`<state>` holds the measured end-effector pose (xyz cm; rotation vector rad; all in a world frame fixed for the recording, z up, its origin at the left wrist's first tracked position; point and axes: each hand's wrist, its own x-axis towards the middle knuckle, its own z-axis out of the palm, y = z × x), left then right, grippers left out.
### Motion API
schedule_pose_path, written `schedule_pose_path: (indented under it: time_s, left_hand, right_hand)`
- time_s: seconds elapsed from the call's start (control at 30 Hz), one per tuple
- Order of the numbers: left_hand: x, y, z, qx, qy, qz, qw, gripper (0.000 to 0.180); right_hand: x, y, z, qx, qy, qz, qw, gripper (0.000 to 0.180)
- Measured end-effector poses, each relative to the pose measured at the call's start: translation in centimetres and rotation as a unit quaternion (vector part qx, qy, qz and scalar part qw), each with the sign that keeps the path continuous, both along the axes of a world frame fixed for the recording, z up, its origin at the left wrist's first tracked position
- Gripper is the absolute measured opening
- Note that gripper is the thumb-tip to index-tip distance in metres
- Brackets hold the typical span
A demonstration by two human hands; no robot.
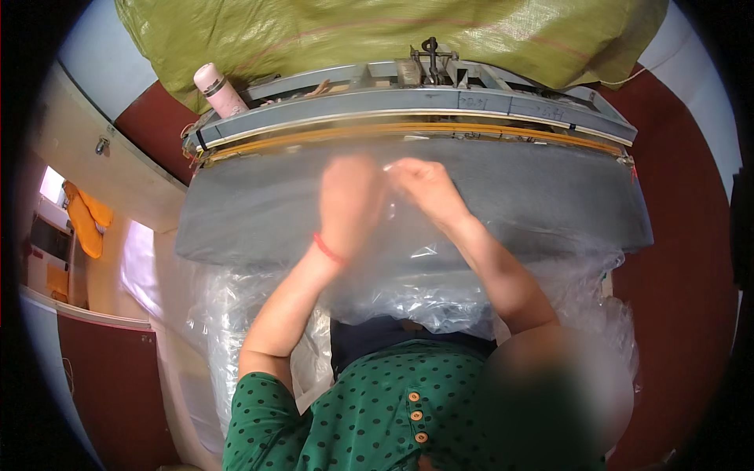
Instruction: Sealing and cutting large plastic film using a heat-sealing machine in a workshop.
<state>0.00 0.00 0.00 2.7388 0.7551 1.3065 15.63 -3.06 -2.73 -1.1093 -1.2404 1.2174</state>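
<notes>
Clear plastic bag point(408, 275) (green sack point(314, 31) behind)

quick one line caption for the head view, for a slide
Both hands, left hand and right hand, pinch a clear plastic bag over the grey bed of a sealing machine.

Grey tabletop point(259, 212), padded-looking, edges bowed by the lens. Clear plastic film point(440, 259) lies directly on it, spread over the middle & front, spilling off the near edge in crumpled folds. At the far edge: long metal sealing bar point(408, 106) w/ yellow-orange strip point(377, 132) along its front, running nearly full width. Pink & white flask point(220, 90) rests tilted by the bar's left end. Tabletop's left & right parts bare grey.
</notes>
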Motion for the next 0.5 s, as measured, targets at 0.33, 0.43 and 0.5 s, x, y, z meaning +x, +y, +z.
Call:
schedule_pose_path:
  time_s: [0.33,0.43,0.5]
  left_hand:
    - [-6.5,-5.4,-2.3,-0.761,0.064,-0.396,0.510,0.016]
    - [-14.4,-2.8,-2.2,-0.777,0.091,-0.294,0.549,0.021]
    - [-19.8,-0.4,0.2,-0.749,0.215,-0.141,0.610,0.024]
  right_hand:
    - [12.8,-1.4,-2.5,0.090,-0.157,-0.473,0.862,0.027]
    - [22.9,-6.5,-4.0,0.060,-0.183,-0.554,0.810,0.027]
    - [29.3,-10.6,-5.4,0.083,-0.300,-0.565,0.765,0.027]
